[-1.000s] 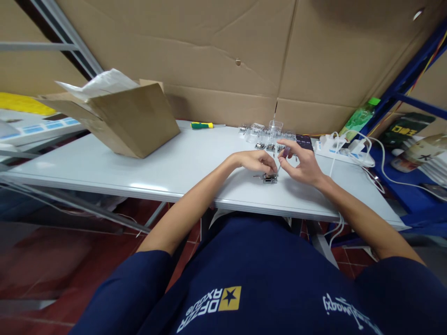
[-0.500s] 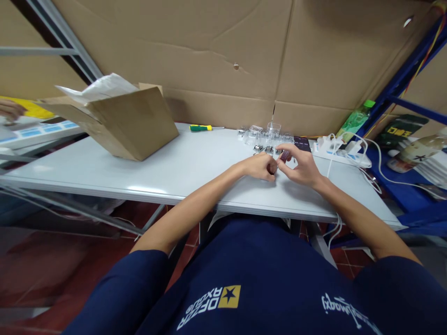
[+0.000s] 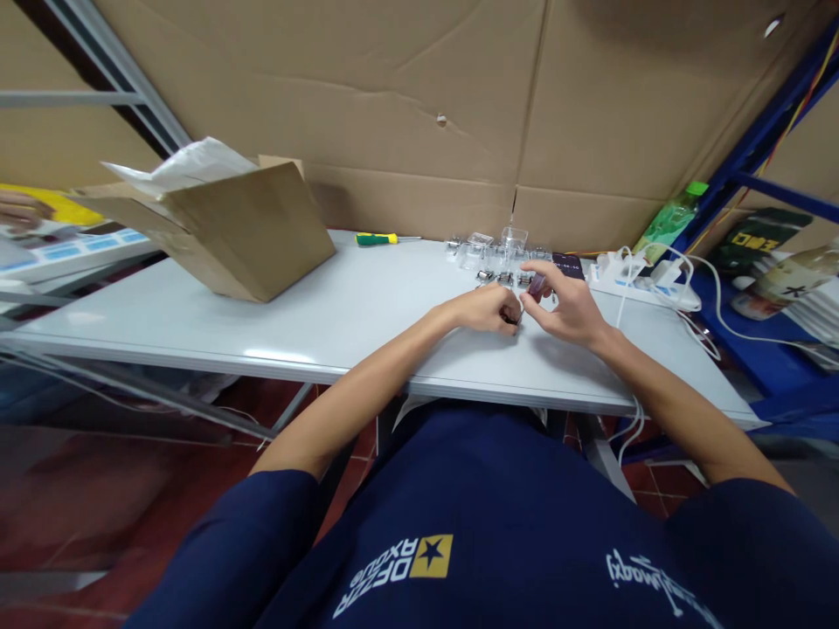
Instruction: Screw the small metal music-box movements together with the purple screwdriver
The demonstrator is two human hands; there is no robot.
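Note:
Close together over the white table (image 3: 367,332), my two hands meet near its front right. My left hand (image 3: 488,309) is closed, its fingers curled round something small that they mostly hide. Pinched between the thumb and fingers of my right hand (image 3: 569,306) is a small purple translucent object (image 3: 537,285), whose kind I cannot make out. Just beyond the hands lie several small metal parts (image 3: 504,279) in a row. Behind these stand several clear plastic boxes (image 3: 477,253).
An open cardboard box (image 3: 253,231) stands at the left. A green and yellow screwdriver (image 3: 377,239) lies at the back edge. To the right are a phone (image 3: 567,266), a white power strip (image 3: 646,286) with cables and a green bottle (image 3: 672,224). Another person's hand (image 3: 23,210) shows far left.
My hands stay almost in place, with only a slight shift of the fingers. The purple object remains in my right hand. The other person's hand has moved slightly.

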